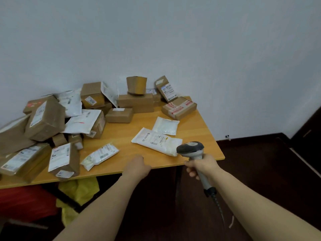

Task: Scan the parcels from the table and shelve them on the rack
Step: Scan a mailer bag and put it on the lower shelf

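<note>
Gripping the handle of a grey scanner [191,150], the right hand [201,166] has its fingers wrapped round the handle, just off the near right corner of the wooden table [125,134]. The scanner's head sits over the near end of a long white packet [156,140] that lies flat on the table with its label up. The left hand [137,165] hovers at the table's front edge, back upward. Its fingers are folded under out of sight, so I cannot tell how tightly they are bent; nothing shows in them.

A second white packet [165,126] lies just behind the long one, and a smaller packet [99,156] lies near the front edge, left of the left hand. Cardboard boxes [45,122] and mailers are heaped along the left side and back of the table, against the pale wall [156,40]. A yellow bag [78,190] sits under the table.
</note>
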Motion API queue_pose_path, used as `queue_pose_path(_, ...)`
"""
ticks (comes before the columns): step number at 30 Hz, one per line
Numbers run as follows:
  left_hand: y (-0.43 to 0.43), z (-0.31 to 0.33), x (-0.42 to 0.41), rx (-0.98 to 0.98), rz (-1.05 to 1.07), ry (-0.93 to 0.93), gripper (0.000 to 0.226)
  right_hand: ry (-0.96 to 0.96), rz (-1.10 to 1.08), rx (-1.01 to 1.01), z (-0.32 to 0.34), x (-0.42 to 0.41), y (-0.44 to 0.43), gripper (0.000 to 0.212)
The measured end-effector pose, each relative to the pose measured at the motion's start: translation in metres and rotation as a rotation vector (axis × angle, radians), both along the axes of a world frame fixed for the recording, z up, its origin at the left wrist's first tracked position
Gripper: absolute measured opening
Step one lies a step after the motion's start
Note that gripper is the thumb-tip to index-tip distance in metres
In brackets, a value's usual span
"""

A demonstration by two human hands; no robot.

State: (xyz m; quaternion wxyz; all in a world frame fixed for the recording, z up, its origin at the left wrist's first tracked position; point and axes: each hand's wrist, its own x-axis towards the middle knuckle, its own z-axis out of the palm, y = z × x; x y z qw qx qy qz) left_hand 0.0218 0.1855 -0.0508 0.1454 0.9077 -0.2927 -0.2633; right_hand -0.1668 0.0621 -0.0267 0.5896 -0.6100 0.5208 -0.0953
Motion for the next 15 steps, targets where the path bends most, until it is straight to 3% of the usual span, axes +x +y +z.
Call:
queue_pose_path(3,-0.054,-0.023,0.002,-0.004,0.127,0.121,0.007,-0.031,-0.021,0.040,-0.015,0.017,-0.051,0.013)
queue_pose_path(5,-0.086,-0.038,0.007,-0.082,0.281,0.281,0.022,-0.065,-0.052,0.073,-0.026,0.030,-0.079,0.013)
queue_pose_path(7,-0.112,-0.053,0.015,-0.202,0.496,0.433,0.013,-0.087,-0.075,0.105,-0.039,0.043,-0.100,0.014)
queue_pose_path(11,-0.150,-0.078,0.032,-0.349,0.946,0.570,0.082,-0.079,-0.081,0.143,-0.066,0.061,-0.127,0.013)
queue_pose_path(15,-0.177,-0.094,0.037,-0.262,1.042,0.498,0.108,-0.052,-0.068,0.162,-0.083,0.072,-0.142,0.013)
